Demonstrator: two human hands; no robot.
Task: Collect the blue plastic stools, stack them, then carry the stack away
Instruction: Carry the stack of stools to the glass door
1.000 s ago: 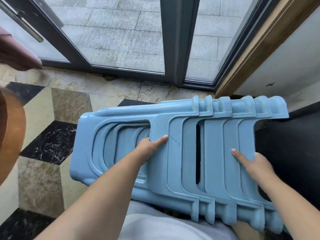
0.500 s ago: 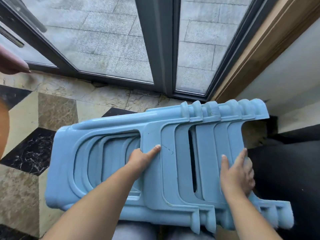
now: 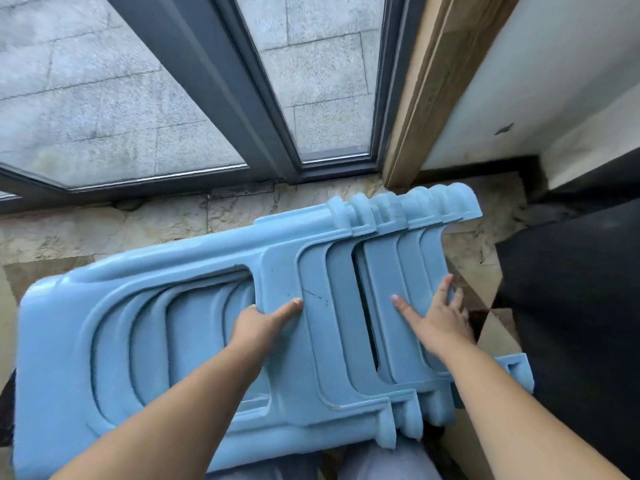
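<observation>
- The floor (image 3: 104,233) is polished marble tile in beige, brown and black, running up to the door sill.
- The glass doors (image 3: 214,98) have dark grey metal frames; grey stone paving shows through the panes. A wooden door jamb (image 3: 426,98) stands to their right, beside a white wall (image 3: 554,81).
- The stack of stools (image 3: 180,341) is smooth, moulded blue plastic with rounded edges and curved cut-outs. It lies on its side in front of the person, above the floor, long axis running left to right and tilted slightly up at the right. The seats face left; the nested legs point right, toward the jamb and a dark object (image 3: 581,306), with little open room there.
- The left hand (image 3: 258,327) grips the edge of a cut-out near the middle, fingers curled under, thumb laid flat on top.
- The right hand (image 3: 436,320) rests on the outer legs, fingers spread, their tips at the leg's edge.
</observation>
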